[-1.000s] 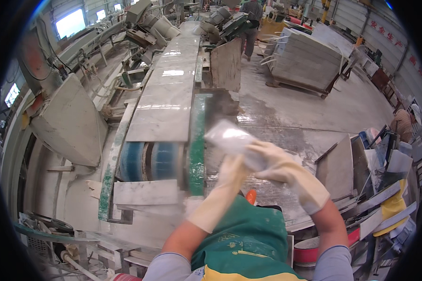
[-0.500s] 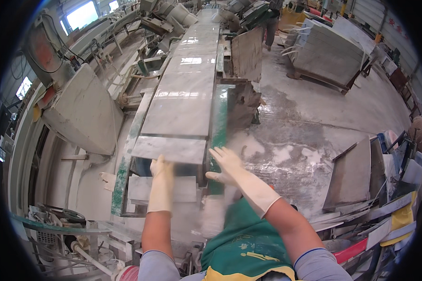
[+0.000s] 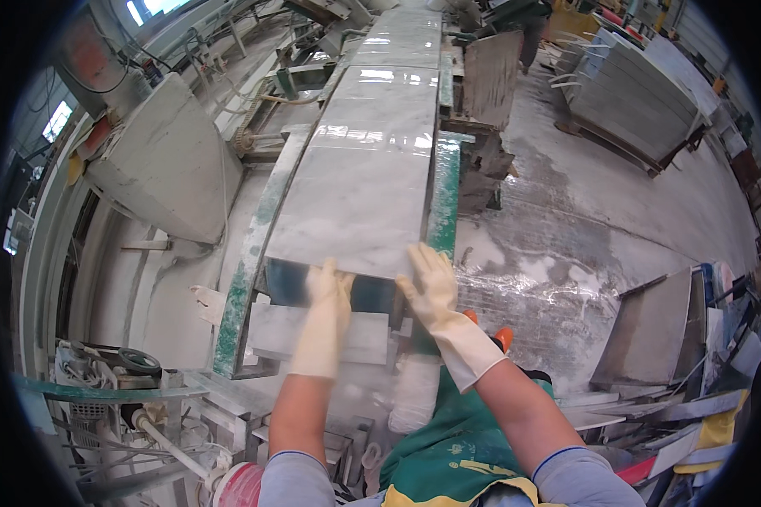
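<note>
A long pale grey marble slab (image 3: 359,186) lies flat on the conveyor, wet and shiny toward its far part. My left hand (image 3: 330,296), in a cream rubber glove, is against the slab's near edge; motion smears it a little, but its fingers point forward and seem apart. At the near right corner is my right hand (image 3: 433,283), gloved likewise, fingers stretched forward and thumb held apart at the edge. Neither hand is wrapped round the slab. Below my left wrist lies a smaller pale stone strip (image 3: 359,336), beyond a dark blue belt surface (image 3: 372,294).
Green rails (image 3: 445,194) flank the conveyor. A large pale block-shaped housing (image 3: 173,160) stands left. To the right are stacked slabs on a pallet (image 3: 630,89), leaning panels (image 3: 647,329) and wet floor (image 3: 541,279). A handwheel (image 3: 138,361) sits at lower left.
Both hands have pushed the narrow near stone piece forward. The dark gap between it and the long slab no longer shows, and more blue belt is bare. The whole view has shifted.
</note>
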A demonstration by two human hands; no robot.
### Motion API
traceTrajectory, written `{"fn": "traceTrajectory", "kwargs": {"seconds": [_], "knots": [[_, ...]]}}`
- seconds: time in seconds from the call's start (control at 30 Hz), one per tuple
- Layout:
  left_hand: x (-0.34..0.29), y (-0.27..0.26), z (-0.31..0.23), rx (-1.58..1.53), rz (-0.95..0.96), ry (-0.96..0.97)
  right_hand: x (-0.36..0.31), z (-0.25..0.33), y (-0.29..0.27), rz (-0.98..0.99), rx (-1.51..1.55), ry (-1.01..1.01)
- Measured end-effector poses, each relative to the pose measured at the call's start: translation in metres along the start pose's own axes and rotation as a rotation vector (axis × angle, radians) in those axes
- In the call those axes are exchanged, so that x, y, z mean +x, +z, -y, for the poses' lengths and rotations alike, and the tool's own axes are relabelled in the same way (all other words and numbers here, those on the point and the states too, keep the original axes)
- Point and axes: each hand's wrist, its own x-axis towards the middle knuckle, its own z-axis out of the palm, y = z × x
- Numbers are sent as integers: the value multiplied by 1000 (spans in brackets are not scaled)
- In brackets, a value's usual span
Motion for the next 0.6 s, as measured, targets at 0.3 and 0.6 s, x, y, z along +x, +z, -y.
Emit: {"fn": "traceTrajectory", "kwargs": {"seconds": [0.3, 0.6], "knots": [[-7, 9, -7, 56, -20, -38, 11, 8, -7, 14, 53, -80], [-2, 25, 5, 32, -20, 10, 10, 5, 2, -79, 114, 45]]}}
